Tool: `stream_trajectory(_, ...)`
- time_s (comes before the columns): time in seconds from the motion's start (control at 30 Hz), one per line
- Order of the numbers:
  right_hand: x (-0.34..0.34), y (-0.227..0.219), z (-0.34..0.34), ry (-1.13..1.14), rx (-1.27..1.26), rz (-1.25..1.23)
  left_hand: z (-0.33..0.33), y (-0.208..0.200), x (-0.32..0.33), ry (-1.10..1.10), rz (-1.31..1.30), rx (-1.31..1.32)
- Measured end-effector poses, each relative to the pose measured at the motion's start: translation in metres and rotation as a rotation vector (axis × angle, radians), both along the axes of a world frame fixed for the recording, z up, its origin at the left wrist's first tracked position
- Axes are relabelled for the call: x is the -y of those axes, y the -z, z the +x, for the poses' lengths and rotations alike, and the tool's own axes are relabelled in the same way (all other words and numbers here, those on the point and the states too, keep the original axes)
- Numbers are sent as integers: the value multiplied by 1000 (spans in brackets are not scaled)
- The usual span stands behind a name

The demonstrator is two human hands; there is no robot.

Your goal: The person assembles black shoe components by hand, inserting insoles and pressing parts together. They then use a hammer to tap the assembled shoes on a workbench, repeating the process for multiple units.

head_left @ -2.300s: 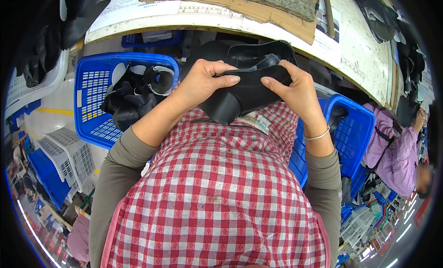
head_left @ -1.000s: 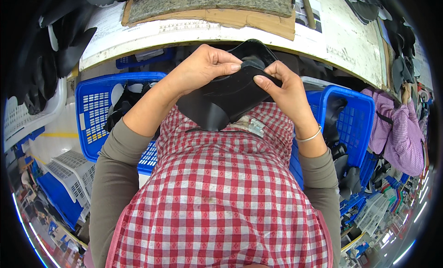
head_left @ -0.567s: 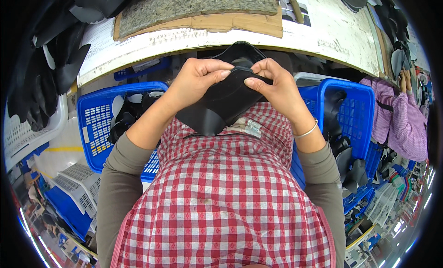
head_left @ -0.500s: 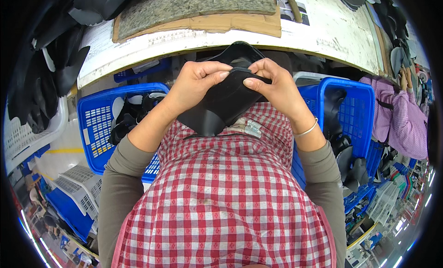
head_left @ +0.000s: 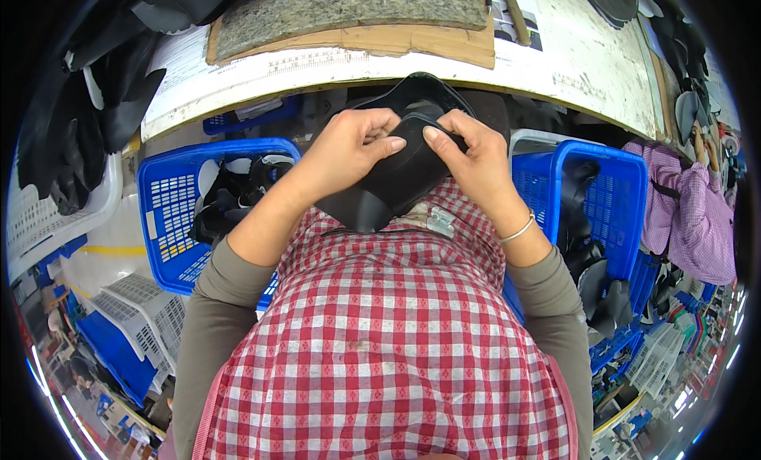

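Note:
A black, smooth, leather-like shoe upper piece (head_left: 396, 171) lies across my lap, with its curved far part standing up toward the table edge. My left hand (head_left: 357, 147) pinches its folded edge between thumb and fingers. Close beside it, my right hand (head_left: 469, 147) grips the same edge, its thumb on top and its fingers curled behind. The fingertips of both hands are partly hidden by the black material. A bangle circles my right wrist.
Ahead is a white worktable (head_left: 587, 80) bearing a stone slab (head_left: 357, 20) on cardboard. Blue baskets of black pieces stand at left (head_left: 170, 214) and right (head_left: 610, 198). More black pieces (head_left: 79, 135) hang over a white crate at far left. Another person's checked sleeve (head_left: 697, 222) shows at right.
My thumbs have pressed in and the edge between my hands now bends into a rounder bulge. My right thumb points more upward. The view has shifted slightly.

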State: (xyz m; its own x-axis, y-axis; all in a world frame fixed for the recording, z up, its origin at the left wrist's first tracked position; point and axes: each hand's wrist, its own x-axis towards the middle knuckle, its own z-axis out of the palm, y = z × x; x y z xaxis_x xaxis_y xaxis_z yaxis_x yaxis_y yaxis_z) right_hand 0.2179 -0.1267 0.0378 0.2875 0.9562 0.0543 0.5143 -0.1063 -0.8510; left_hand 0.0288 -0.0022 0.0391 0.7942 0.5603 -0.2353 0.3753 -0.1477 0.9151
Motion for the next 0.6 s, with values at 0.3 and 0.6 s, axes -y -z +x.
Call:
stream_trajectory(0.3,-2,-12,9,-108,-85,-36,24,-19,-34,249,-333,118)
stream_trajectory(0.6,0,0,15,-179,121,74,31,-18,1,298,1107,316)
